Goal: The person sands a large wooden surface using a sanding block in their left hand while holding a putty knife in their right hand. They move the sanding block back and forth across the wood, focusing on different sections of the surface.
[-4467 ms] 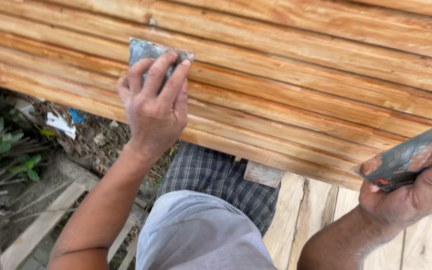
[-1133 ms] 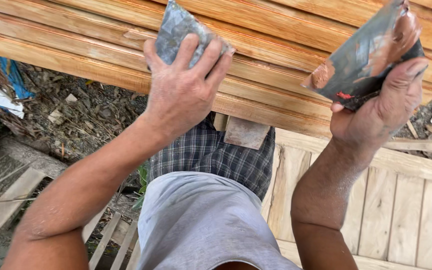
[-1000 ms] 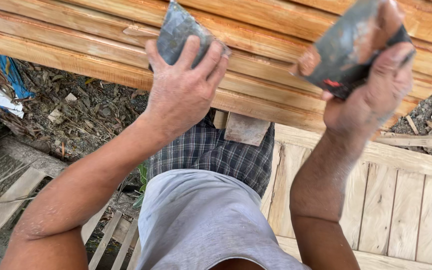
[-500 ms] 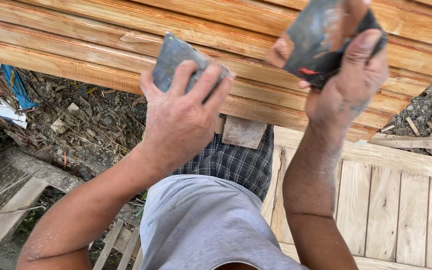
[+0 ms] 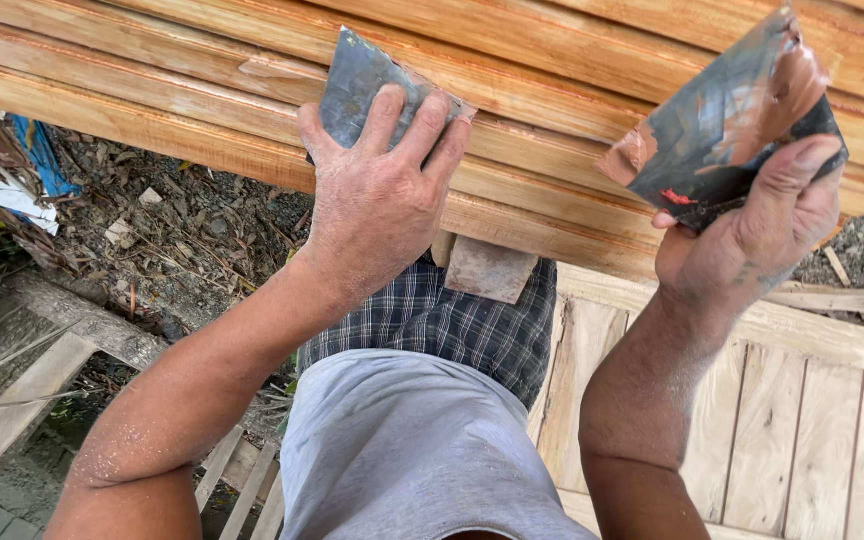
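1. Left hand [image 5: 377, 195]: pressed palm-down on a grey flat scraper blade [image 5: 357, 80], fingers spread over its lower edge, thumb at the left side; blade held flat against the wood.
2. Scraper blade: lying on the stack of long orange-brown moulded wooden strips [image 5: 572, 60], upper corner pointing up and away, near the middle of the stack's width.
3. Right hand [image 5: 752, 235]: closed around a second flat plate [image 5: 727, 130], thumb wrapped over its lower right edge, fingers hidden behind it.
4. Second plate: dark, smeared with pinkish-brown filler paste [image 5: 787, 85], raised above the strips and tilted toward the camera; not touching the wood as far as can be seen.
5. Wooden strips: running diagonally from upper left to lower right, resting on a small wooden block [image 5: 487, 270] just below the left wrist.
6. Below: checked shorts [image 5: 452, 320] and grey shirt [image 5: 412, 450], pale plank flooring [image 5: 802, 410] at right, littered bare ground [image 5: 152, 220] at left.
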